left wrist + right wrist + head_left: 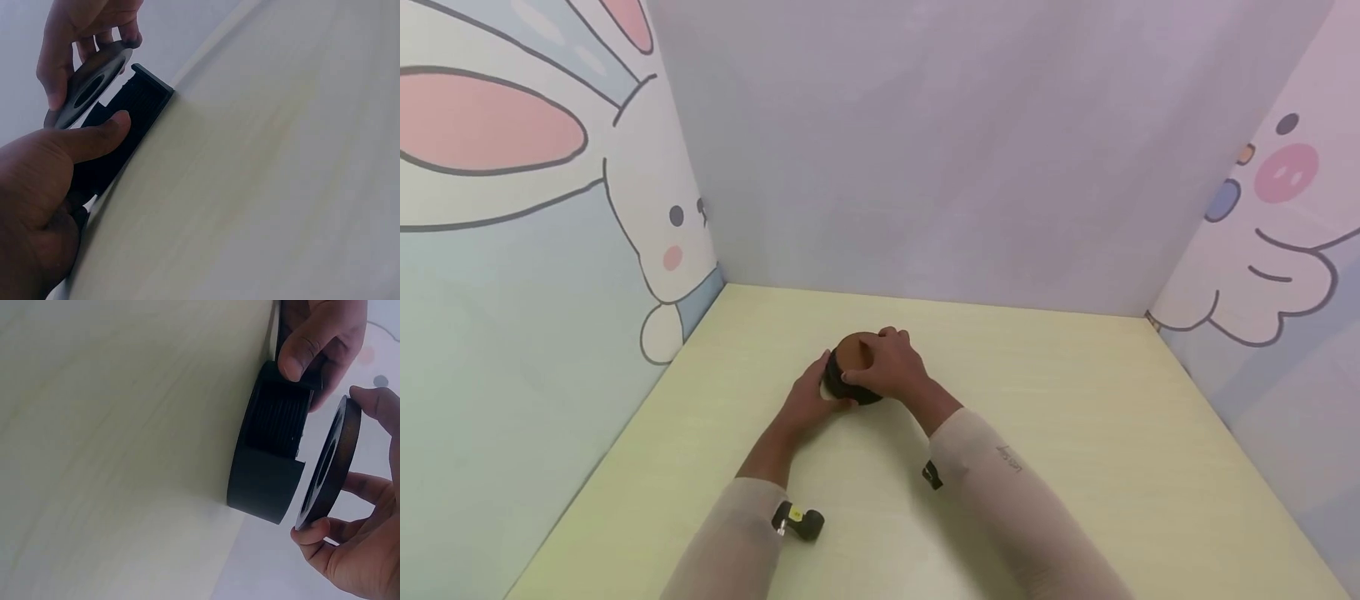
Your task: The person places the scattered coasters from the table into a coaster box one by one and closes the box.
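Observation:
My left hand [808, 402] holds a round black container [262, 484] at the table surface, its thumb [100, 139] pressed along the side wall. A gap is cut in that wall, and fine dark ridges show inside it. In my right hand [897, 367] is a round disc [345, 456] with a brown top, pinched by its edge between thumb and fingers. Its dark underside carries a ring around a hole or recess. In the right wrist view the disc stands tilted just off the container's open top, with a narrow gap between them.
Both hands work over the pale wood-look table [1075, 433], left of its middle. A plain curtain-like backdrop [925, 150] closes off the back. Side panels with a cartoon rabbit [655, 208] and a cartoon pig [1255, 275] flank the table.

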Tool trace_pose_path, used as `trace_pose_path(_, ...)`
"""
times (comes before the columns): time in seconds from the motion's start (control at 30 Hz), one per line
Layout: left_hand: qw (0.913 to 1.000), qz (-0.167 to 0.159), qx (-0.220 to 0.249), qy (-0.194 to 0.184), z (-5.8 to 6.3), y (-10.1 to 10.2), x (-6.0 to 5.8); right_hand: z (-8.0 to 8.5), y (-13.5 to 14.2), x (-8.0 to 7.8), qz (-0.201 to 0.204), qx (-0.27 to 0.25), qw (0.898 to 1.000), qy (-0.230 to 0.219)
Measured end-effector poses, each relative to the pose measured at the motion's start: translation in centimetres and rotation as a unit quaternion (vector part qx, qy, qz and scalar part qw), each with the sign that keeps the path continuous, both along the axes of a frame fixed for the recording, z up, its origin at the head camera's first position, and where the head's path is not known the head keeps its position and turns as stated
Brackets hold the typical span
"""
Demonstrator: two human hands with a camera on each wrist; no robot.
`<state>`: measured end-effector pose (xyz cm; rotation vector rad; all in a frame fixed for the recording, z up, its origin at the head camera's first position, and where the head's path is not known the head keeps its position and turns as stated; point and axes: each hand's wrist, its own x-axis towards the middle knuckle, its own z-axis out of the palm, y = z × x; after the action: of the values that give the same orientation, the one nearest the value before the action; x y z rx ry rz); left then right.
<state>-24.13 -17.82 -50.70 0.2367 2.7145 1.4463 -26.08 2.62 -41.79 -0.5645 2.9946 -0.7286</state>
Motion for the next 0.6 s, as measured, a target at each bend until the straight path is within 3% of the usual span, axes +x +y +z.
trace_pose_path(0.33,1.0000,0.001,-0.008,0.004,0.1,0.1,0.0,-1.1,-0.4,-0.5,0.043,0.028,0.999,0.010)
trace_pose_path(0.6,1.0000,0.000,0.000,0.005,0.1,0.1,0.1,-1.6,-0.5,-0.7,0.045,0.042,0.998,0.023)
